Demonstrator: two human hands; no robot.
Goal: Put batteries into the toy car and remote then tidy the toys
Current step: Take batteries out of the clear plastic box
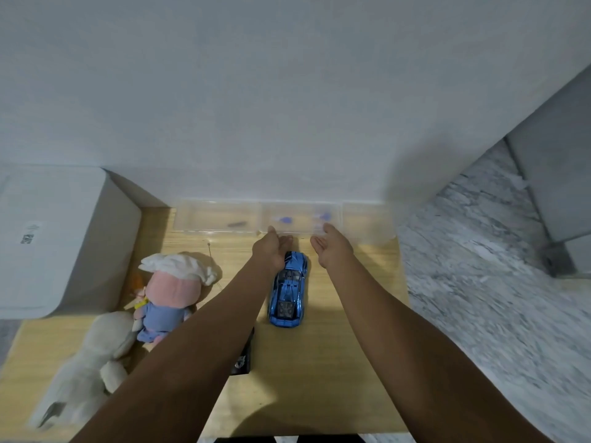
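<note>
Head view — wooden table (335, 362) against white wall (287, 91), marble floor (495, 298).

Shiny blue toy car (288, 290) upright, black remote (242, 359) beside it.

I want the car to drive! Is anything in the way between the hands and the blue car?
Nothing visible. The left hand hovers over the blue car; the right hand is beside it.
</note>
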